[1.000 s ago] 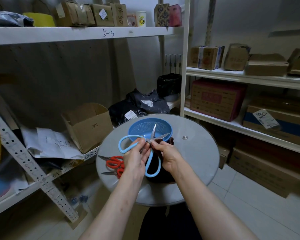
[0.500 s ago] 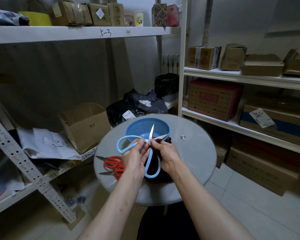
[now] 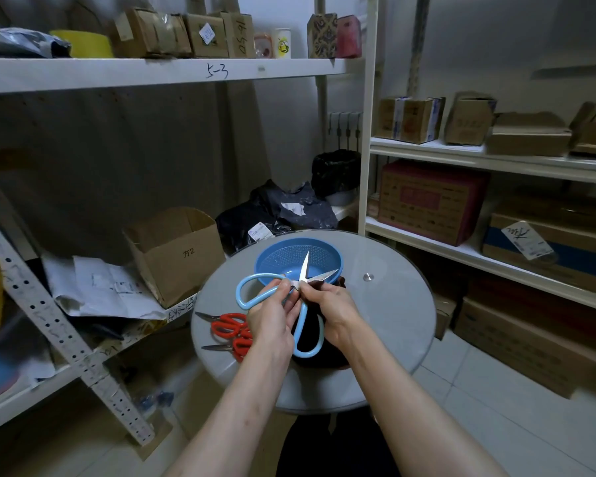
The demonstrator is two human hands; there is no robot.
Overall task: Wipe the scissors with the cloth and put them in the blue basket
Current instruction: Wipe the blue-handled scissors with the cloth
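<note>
Left hand: the left hand (image 3: 272, 316) is closed around the blue scissors (image 3: 305, 333) near the pivot, fingers wrapped over the handle loops.
Right hand: the right hand (image 3: 329, 306) pinches the dark cloth (image 3: 319, 352) against the scissors at the base of the blades.
Blue scissors: held above the surface (image 3: 393, 321), blades spread open and pointing far, over the blue basket (image 3: 298, 258); one loop sticks out left, the other hangs near.
Cloth: dark, hanging under the right hand and bunched beneath the scissors.
Blue basket: on the far part of the round surface, just beyond the hands.
Red scissors: two pairs of red scissors (image 3: 229, 327) lie on the surface left of the hands.
Surroundings: a cardboard box (image 3: 176, 253) sits on the shelf to the left.
</note>
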